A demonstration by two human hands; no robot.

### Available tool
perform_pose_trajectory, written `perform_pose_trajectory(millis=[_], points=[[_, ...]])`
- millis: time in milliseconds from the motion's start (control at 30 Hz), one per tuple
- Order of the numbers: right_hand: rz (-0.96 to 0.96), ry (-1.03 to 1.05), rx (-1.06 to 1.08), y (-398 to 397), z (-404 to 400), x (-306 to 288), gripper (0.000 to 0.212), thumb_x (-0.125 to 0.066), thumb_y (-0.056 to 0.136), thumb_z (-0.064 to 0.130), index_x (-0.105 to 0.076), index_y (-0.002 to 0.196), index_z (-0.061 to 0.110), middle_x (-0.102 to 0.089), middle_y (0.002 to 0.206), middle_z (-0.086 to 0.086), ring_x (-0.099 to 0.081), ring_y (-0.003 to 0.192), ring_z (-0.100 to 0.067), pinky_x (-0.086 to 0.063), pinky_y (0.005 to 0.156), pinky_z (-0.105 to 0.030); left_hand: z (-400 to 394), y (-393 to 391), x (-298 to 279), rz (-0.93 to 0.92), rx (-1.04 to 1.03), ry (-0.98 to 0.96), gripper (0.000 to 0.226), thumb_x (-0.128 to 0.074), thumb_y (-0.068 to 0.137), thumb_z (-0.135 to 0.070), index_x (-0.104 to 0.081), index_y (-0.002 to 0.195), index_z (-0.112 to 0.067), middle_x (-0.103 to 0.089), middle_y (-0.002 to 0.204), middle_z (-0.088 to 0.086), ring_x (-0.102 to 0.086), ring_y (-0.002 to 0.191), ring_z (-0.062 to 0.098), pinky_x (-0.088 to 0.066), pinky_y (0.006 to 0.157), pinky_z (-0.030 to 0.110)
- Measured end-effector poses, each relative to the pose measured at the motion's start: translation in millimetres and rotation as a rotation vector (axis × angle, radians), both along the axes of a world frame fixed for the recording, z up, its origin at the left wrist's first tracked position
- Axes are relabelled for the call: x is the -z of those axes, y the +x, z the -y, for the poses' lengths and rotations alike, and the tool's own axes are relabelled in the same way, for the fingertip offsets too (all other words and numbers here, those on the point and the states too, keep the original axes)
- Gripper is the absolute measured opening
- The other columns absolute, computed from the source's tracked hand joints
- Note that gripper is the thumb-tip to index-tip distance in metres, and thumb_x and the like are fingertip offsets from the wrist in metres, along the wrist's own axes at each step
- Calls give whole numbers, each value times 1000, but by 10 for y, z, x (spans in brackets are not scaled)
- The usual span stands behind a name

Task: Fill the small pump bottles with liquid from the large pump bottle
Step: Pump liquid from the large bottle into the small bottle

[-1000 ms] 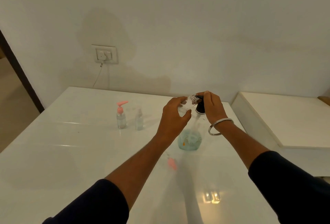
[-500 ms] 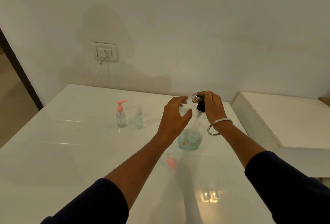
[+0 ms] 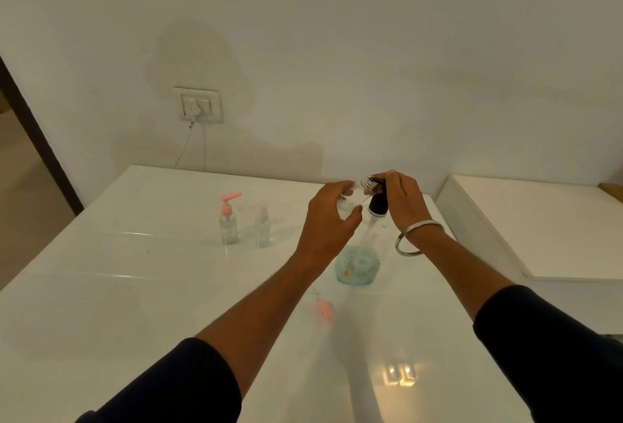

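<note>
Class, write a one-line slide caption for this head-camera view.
Left hand tilts an uncapped small bottle to the large bottle's black pump, under the right hand.

The left hand [image 3: 328,217] covers most of the small clear bottle [image 3: 358,194]; only its threaded neck and a bit of the body show, so the liquid level inside cannot be read. The right hand [image 3: 403,201] hides the top of the large pump bottle's black pump [image 3: 377,205] (nozzle not visible). The large bottle [image 3: 357,265] is transparent, and its upper walls are hard to make out. The pink cap [image 3: 324,310] on the surface [image 3: 101,304] is blurred. Both sleeves and the surface are cut off by the bottom edge, approx. at the elbows.
</note>
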State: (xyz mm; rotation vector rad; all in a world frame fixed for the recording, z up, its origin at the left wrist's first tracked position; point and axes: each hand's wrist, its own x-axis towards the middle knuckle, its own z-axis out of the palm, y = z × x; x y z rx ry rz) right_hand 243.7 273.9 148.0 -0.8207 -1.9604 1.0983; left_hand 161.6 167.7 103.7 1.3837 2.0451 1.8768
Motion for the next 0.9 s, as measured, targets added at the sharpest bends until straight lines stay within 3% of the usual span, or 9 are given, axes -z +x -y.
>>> perform_pose_trajectory(millis=[200, 433, 633, 900], points=[[-11, -10, 22, -51, -19, 100, 39, -26, 97, 8, -64, 101, -1, -62, 94, -6, -55, 76, -3, -42, 63, 1, -47, -13, 97, 5, -20, -18, 40, -68, 82, -17, -57, 121, -15, -63, 110, -4, -55, 96, 4, -41, 84, 11], [11, 3, 20, -27, 1, 117, 39, -26, 98, 10, -64, 103, -1, -62, 95, -8, -56, 85, -14, -41, 64, 2, -30, 3, 111, -1, -32, -27, 42, -68, 82, -18, -56, 122, -15, -63, 112, -3, -55, 98, 3, -40, 84, 7], [45, 28, -10, -28, -10, -33, 39, -28, 98, 12, -64, 104, -1, -66, 100, -17, -59, 90, -24, -47, 83, -25, -13, 13, 6, -21, -27, -3, 40, -68, 82, -17, -56, 121, -16, -63, 112, -2, -55, 99, 4, -42, 85, 9], [27, -15, 23, -38, 3, 78, 39, -27, 98, 9, -64, 102, -2, -65, 100, -15, -56, 86, -17, -41, 63, 0, -37, 3, 104, -17, -44, -33, 41, -68, 82, -17, -56, 121, -14, -62, 113, -2, -55, 98, 4, -42, 88, 11]])
